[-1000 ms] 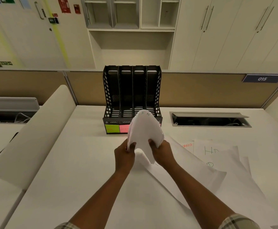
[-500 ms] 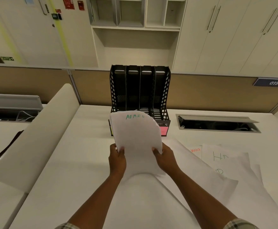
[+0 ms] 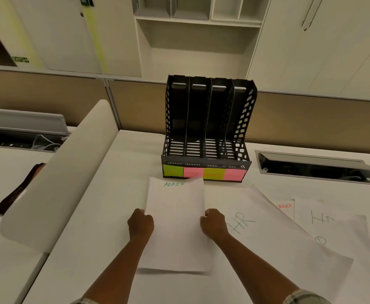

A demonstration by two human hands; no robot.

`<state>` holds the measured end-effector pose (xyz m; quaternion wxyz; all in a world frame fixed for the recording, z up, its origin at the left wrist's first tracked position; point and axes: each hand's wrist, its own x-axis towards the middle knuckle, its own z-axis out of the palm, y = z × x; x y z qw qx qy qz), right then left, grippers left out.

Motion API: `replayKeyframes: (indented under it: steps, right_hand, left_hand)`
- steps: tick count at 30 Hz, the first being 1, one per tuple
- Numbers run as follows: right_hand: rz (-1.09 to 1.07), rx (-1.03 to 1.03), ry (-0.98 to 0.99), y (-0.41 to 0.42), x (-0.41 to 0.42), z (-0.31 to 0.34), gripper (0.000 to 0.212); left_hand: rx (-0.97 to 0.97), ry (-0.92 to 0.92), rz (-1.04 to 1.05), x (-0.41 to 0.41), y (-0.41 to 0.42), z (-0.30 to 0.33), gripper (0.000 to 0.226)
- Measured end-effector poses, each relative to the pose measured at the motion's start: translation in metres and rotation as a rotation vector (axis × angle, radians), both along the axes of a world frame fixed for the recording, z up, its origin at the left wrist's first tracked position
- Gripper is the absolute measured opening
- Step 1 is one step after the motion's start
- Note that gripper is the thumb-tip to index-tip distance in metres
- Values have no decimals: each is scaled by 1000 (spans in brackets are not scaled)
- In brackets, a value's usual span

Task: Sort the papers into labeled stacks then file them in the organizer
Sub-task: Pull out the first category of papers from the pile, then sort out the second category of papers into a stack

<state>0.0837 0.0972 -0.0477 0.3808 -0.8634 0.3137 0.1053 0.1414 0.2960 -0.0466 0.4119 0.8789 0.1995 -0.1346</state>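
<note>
I hold a white stack of papers marked ADMIN (image 3: 176, 218) by its two long sides, roughly flat and just above the desk. My left hand (image 3: 140, 223) grips its left edge and my right hand (image 3: 214, 222) grips its right edge. Right behind the stack stands the black organizer (image 3: 208, 128) with several upright slots, all without papers, and green and pink labels along its front. To the right lie a large sheet marked HR (image 3: 267, 229), another HR sheet (image 3: 331, 224) and a sheet with orange lettering (image 3: 286, 207), partly covered.
A white curved divider panel (image 3: 58, 178) rises at the desk's left edge, with a dark strap (image 3: 19, 189) beyond it. An open cable hatch (image 3: 318, 167) sits in the desk at the right. A brown partition (image 3: 311, 121) closes the back.
The ADMIN stack, held upright and curled in both hands a second ago, has been lowered and flattened toward the desk. My hands moved apart to its side edges.
</note>
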Motion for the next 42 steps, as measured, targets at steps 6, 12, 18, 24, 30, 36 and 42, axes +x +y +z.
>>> replayKeyframes:
  steps: [6,12,18,24,30,36,42]
  right_hand:
    - [-46,-146,-4,7,5,-6,18]
    - [1,-257,-114,-10,-9,12,23]
    - [126,-371,-110,-95,-40,23,25]
    - [80,-611,187,-194,-95,25,53]
    - [24,-411,214,-229,-118,17,54]
    - [-78,-136,-49,-252,-125,21,24]
    - [-157,26,-163,-272,-130,24,21]
  left_hand:
    - [166,-85,-10,5,1,3,30]
    - [381,-236,-84,-9,-11,8,28]
    - [62,-207,-302,-32,-77,28,24]
    - [-185,286,-360,-81,-164,27,25]
    - [-339,328,-10,-116,-212,16,60]
    - [-295,152,102,-127,-224,17,44]
    - [-479,188,126,-125,-221,5,19]
